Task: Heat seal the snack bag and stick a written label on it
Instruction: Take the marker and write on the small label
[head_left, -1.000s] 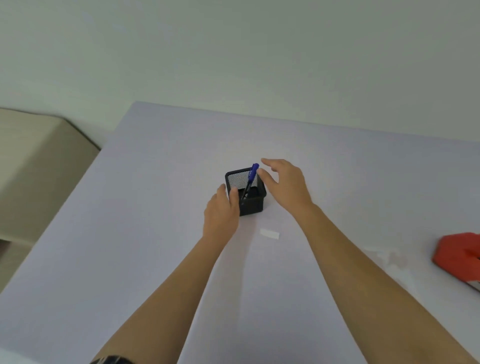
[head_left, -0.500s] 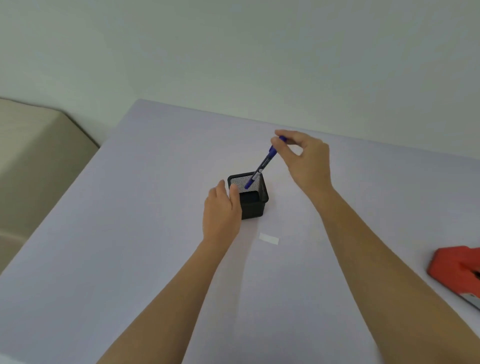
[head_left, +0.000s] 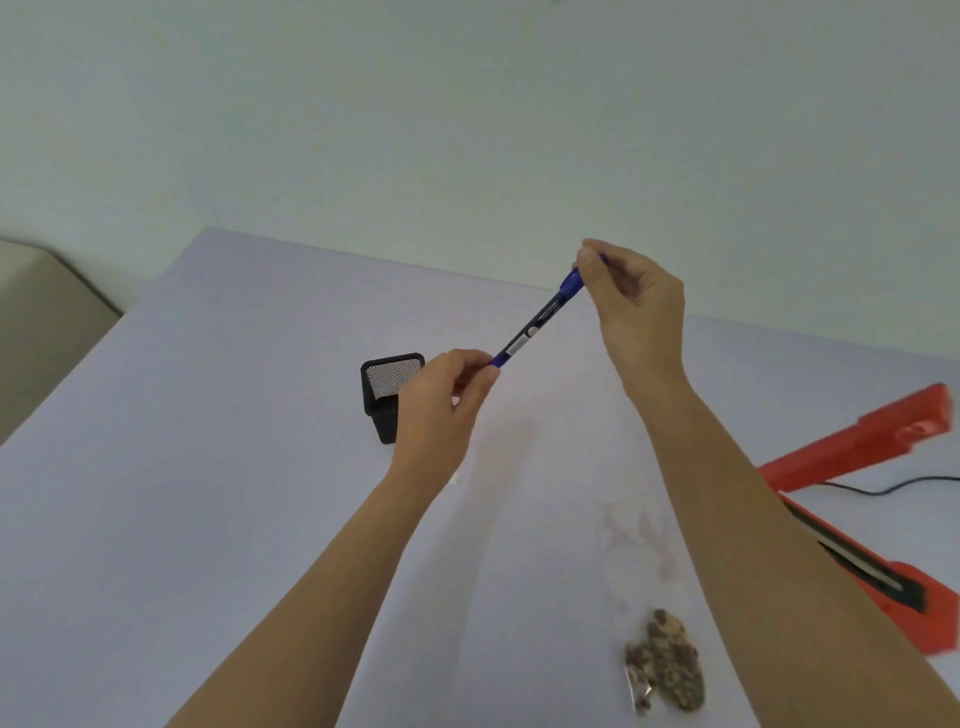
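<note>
A blue marker pen (head_left: 537, 322) is held slanted in the air above the table, gripped at both ends. My right hand (head_left: 631, 312) pinches its upper end and my left hand (head_left: 441, 400) pinches its lower end. A clear snack bag (head_left: 644, 597) with brown snacks at its near end (head_left: 667, 662) lies on the table by my right forearm. The red heat sealer (head_left: 857, 452) stands open at the right, its lid raised. The white label is almost wholly hidden behind my left wrist.
A black mesh pen holder (head_left: 387, 389) stands just left of my left hand. The sealer's black cable (head_left: 893, 486) trails to the right edge. The pale table (head_left: 208, 467) ends at a wall behind and a beige surface (head_left: 47, 322) lies beyond its left edge.
My right hand lifted the pen out of the holder and raised it to the right. My left hand left the holder and took the pen's lower end. The view shifted, showing the bag and sealer.
</note>
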